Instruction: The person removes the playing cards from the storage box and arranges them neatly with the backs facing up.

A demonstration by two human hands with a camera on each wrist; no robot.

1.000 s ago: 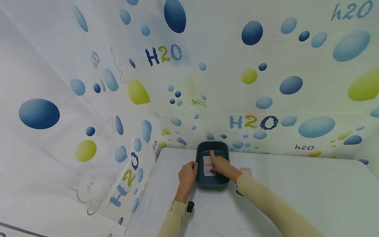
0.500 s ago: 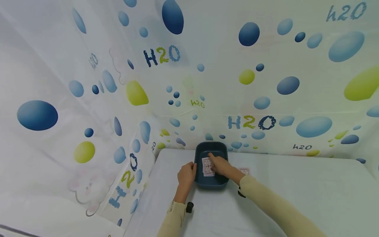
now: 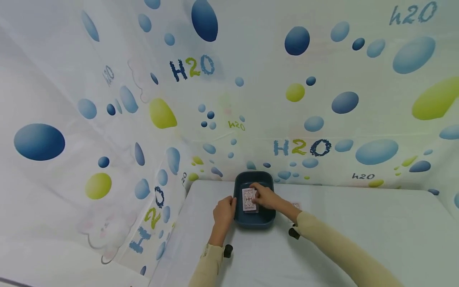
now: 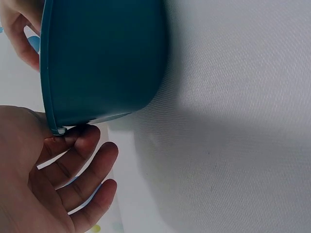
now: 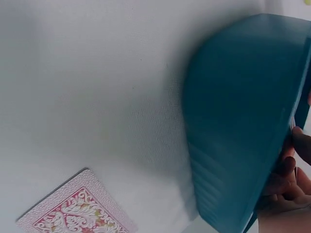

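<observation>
A dark blue-green plastic tub [image 3: 254, 224] stands at the back of the table. My left hand [image 3: 224, 211] pinches its left rim; in the left wrist view the left hand [image 4: 63, 170] has its other fingers spread below that rim. Inside the tub, my right hand [image 3: 266, 197] pinches the right edge of a red-and-white patterned playing card [image 3: 249, 199], its back upward. Another card's edge [image 3: 252, 211] peeks out underneath. The right wrist view shows the right hand [image 5: 291, 179] largely behind the tub wall [image 5: 238, 111], with a thin white card edge by the fingertips.
Outside the tub, to its right, a similar red-backed card [image 5: 80, 208] lies on the white tabletop [image 3: 358, 231], partly covered by the right forearm in the head view. Behind the table hangs a white curtain [image 3: 258, 111] with blue and green spots.
My right fingers have drawn back slightly, and the card now sits straighter and shifted from the one beneath. The left hand keeps its hold on the rim.
</observation>
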